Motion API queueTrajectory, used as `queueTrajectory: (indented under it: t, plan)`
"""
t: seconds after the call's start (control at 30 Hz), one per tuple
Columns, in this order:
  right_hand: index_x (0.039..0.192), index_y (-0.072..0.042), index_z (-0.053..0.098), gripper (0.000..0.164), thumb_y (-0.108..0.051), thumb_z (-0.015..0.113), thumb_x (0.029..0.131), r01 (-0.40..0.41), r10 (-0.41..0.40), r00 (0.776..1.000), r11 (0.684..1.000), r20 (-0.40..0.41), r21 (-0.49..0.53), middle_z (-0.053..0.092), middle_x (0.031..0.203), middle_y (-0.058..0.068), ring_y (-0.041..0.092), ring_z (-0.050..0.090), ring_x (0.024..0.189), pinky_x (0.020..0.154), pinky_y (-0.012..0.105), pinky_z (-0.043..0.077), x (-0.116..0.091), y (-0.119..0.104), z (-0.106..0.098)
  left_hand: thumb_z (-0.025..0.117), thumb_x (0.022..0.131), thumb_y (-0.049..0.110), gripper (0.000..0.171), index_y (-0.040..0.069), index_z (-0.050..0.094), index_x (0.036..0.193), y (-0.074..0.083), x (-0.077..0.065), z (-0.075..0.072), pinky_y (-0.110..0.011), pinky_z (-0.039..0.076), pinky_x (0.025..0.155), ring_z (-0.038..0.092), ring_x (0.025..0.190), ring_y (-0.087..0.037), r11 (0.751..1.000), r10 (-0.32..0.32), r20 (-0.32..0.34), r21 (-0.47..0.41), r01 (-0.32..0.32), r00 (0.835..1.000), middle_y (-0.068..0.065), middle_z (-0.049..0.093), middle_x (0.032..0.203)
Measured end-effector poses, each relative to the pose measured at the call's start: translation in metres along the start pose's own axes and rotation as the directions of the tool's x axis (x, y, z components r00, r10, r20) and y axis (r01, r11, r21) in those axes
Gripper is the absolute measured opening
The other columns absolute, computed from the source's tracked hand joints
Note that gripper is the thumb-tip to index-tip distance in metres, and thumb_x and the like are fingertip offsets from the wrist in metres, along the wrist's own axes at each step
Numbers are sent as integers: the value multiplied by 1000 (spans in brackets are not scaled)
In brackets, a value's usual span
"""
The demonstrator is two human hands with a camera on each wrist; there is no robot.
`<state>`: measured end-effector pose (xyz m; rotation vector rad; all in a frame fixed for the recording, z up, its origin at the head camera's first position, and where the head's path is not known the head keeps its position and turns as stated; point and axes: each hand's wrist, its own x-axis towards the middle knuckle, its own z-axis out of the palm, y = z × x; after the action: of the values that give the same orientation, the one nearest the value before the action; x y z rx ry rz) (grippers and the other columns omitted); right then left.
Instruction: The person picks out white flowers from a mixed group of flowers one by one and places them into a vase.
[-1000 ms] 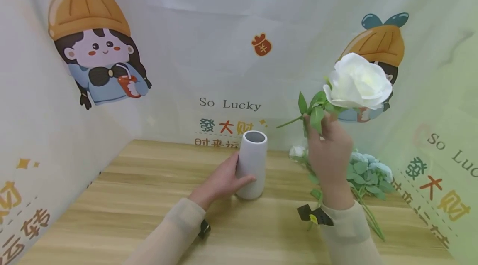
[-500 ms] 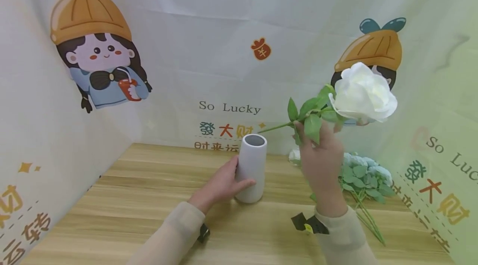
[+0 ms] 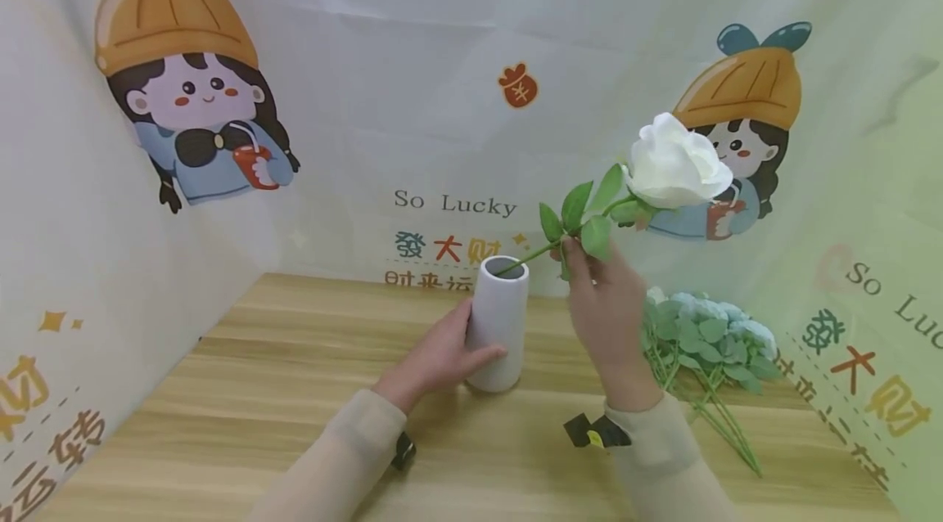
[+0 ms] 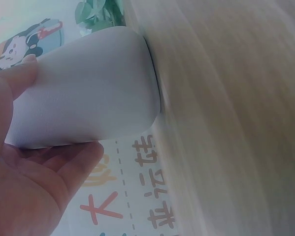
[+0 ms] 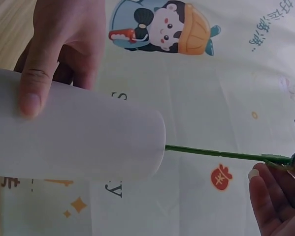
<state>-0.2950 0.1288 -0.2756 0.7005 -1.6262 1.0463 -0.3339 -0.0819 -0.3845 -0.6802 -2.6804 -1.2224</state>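
Note:
A white vase (image 3: 498, 334) stands upright on the wooden table. My left hand (image 3: 438, 358) grips it from the left, thumb across the front and fingers round the far side. In the left wrist view the vase (image 4: 88, 93) lies between thumb and fingers, its base on the tabletop. With its fingertips my right hand (image 3: 607, 309) pinches the leafy stem of a white rose (image 3: 678, 162). The rose leans right, bloom up, and its stem end is inside the vase mouth. From the right wrist, the green stem (image 5: 211, 152) runs from the vase rim to the pinching fingers.
Pale blue flowers (image 3: 710, 321) with green stems lie on the right of the wooden table (image 3: 221, 424), with a small white bloom (image 3: 656, 295) beside them. A printed cloth (image 3: 368, 121) hangs behind and along both sides.
My right hand has moved left, bringing the rose's stem end from beside the vase to inside its mouth. The left hand keeps its grip on the vase.

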Motion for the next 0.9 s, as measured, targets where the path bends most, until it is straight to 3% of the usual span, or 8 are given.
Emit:
queueTrajectory:
  t: [0.17, 0.33, 0.43, 0.63, 0.8, 0.9]
  plan:
    - [105, 7, 68, 15, 13, 62, 92, -9, 11, 1000, 994, -22, 107, 71, 90, 15, 20, 66, 75, 62, 14, 55, 2, 2, 2, 77, 87, 42, 83, 6, 32, 147, 2, 2, -3, -44, 47, 99, 51, 114, -19, 1000, 16, -6, 9, -16, 1000, -9, 52, 131]
    - [108, 5, 66, 14, 7, 58, 98, -159, 147, 987, 968, 71, 196, 69, 90, 15, 21, 66, 74, 59, 21, 58, -2, 0, 8, 76, 87, 43, 83, 7, 32, 147, 1, 3, -3, -44, 47, 98, 52, 114, -18, 1000, 20, -5, 11, -19, 1000, -9, 52, 131]
    - [109, 3, 66, 13, 0, 58, 100, -290, 264, 954, 935, 145, 203, 69, 92, 14, 21, 67, 76, 63, 24, 60, -6, 1, 12, 76, 87, 45, 83, 7, 32, 147, 0, 2, -3, -44, 48, 98, 52, 113, -17, 1000, 10, -2, 13, -10, 1000, -8, 52, 130]
    - [110, 3, 69, 16, -7, 61, 100, -505, 459, 850, 850, 258, 151, 71, 92, 14, 19, 68, 81, 74, 27, 60, -14, 7, 19, 76, 87, 43, 82, 6, 32, 146, 0, 0, -2, -43, 48, 96, 52, 112, -17, 1000, 28, -5, 6, -28, 1000, -8, 52, 129]
    - [131, 6, 54, 34, -5, 60, 100, -594, 496, 790, 764, 361, 252, 66, 112, 18, 22, 65, 96, 84, 29, 56, -17, 9, 24, 77, 87, 41, 79, 6, 34, 144, 2, 0, -2, -42, 49, 95, 53, 110, -16, 1000, 30, -9, 4, -30, 1000, -7, 53, 126]
    - [138, 5, 48, 40, -3, 59, 100, -586, 453, 783, 767, 425, 261, 60, 126, 18, 20, 60, 109, 94, 32, 52, -19, 11, 25, 77, 87, 40, 80, 6, 33, 144, 3, -1, -2, -42, 49, 96, 53, 110, -17, 1000, 22, -4, 4, -22, 1000, -8, 52, 127]
